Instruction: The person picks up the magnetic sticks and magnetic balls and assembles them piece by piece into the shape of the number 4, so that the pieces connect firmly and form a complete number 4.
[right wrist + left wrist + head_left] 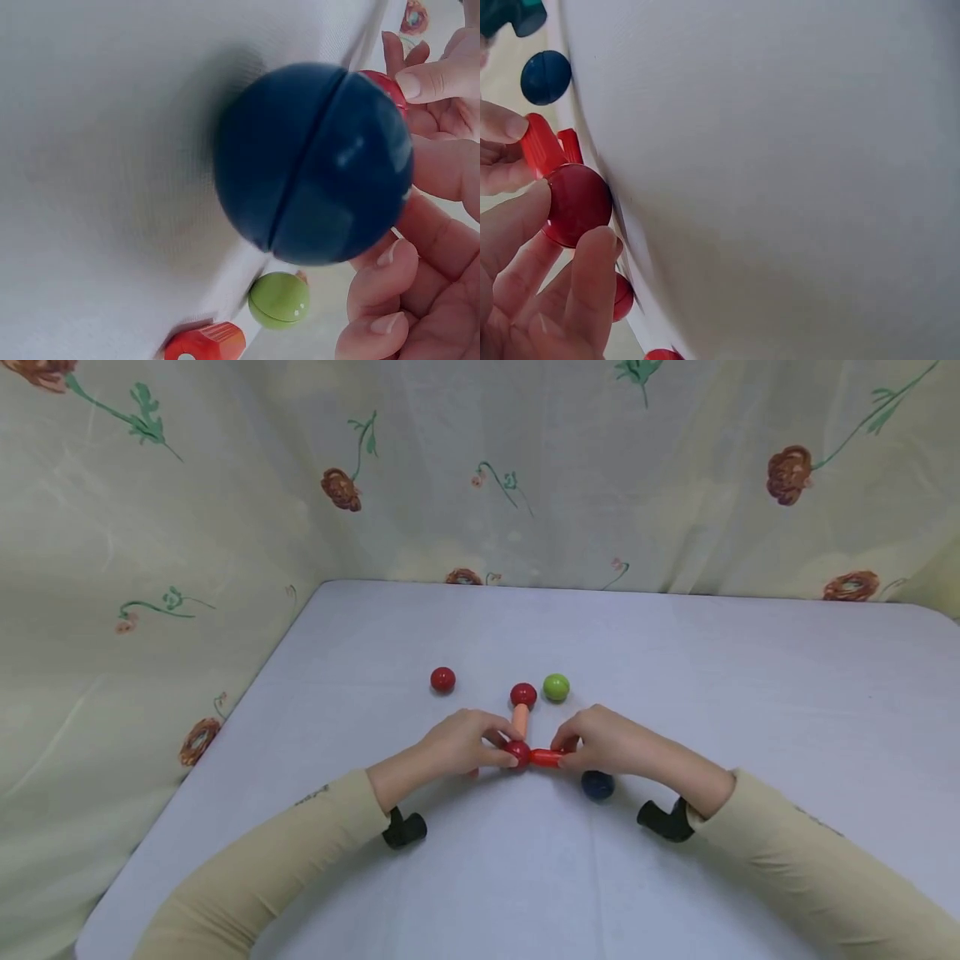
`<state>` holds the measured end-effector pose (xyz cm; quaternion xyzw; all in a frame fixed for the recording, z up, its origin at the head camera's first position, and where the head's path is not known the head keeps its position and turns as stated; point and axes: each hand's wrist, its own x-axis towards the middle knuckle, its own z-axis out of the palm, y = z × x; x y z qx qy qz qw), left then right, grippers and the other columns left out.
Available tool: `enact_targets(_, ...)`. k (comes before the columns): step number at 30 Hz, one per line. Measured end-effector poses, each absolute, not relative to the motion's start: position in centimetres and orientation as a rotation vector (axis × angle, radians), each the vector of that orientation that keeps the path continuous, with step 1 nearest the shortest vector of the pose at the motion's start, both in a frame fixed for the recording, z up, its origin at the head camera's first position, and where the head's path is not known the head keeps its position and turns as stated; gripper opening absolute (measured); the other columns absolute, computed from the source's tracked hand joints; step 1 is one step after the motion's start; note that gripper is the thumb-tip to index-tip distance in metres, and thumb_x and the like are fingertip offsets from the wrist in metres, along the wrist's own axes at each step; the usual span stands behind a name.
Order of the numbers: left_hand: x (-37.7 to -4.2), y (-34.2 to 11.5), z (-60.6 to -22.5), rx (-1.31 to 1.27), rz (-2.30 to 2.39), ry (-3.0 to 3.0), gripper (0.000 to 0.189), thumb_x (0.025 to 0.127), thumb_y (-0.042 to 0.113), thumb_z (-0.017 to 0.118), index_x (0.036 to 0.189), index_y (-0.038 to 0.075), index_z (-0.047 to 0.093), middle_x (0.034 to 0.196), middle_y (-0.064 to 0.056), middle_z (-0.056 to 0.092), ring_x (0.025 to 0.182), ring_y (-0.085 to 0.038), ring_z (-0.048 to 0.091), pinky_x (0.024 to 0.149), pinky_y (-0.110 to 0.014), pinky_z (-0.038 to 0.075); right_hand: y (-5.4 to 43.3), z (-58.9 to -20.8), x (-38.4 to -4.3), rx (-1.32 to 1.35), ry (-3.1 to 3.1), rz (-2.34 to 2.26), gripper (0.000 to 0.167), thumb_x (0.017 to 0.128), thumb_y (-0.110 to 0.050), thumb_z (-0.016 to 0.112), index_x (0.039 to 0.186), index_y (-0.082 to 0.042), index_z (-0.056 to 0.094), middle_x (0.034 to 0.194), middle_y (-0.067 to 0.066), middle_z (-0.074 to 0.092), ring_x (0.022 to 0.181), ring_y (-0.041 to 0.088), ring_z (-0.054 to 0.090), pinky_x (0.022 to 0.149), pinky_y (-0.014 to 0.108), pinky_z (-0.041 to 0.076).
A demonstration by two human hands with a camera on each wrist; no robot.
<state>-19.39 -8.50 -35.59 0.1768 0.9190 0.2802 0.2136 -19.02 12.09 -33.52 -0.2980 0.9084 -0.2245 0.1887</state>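
In the head view my left hand [459, 743] pinches a glossy red ball [517, 753] between thumb and fingers. My right hand [606, 742] grips a short red rod [546, 757], whose end meets that ball's right side. From the far side of the same ball an orange rod [521, 720] reaches to a second red ball [523, 695]. The left wrist view shows the pinched ball [579, 205] against the red rod [543, 146]. A dark blue ball [313, 163] sits close beside my right hand, hiding the rod in the right wrist view.
A loose red ball [442, 680] lies farther back on the left, and a green ball [557, 687] at the back right of the joined pieces. An orange-red piece [472, 772] shows partly beneath my left hand. Everything rests on a white-covered table [675, 652] before a flowered curtain.
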Motion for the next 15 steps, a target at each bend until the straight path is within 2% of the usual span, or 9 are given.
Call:
enact_targets(9,-19.4,-8.34,-35.57,0.498,0.768,2.539,0.034,0.081,0.023,0.07,0.115,0.021,0.064,0.106,-0.001,0.064,0.048,-0.014,0.055,0.05,-0.021,0.043,12.08,-34.01,-18.9,-0.825,2.573,-0.617,0.013,0.079,-0.006,0.065,0.091,-0.003,0.069,0.074,0.001,0.063,0.064,0.01,0.052,0.061,0.022,0.045)
enact_targets(15,-19.43,-8.18,-35.74,0.496,0.765,2.553,0.033,0.08,0.024,0.071,0.112,0.021,0.064,0.102,0.0,0.065,0.048,-0.016,0.056,0.049,-0.021,0.043,12.15,-34.28,-18.93,-0.804,2.572,-0.617,0.015,0.079,-0.005,0.066,0.093,-0.003,0.069,0.075,0.001,0.063,0.064,0.009,0.053,0.061,0.022,0.046)
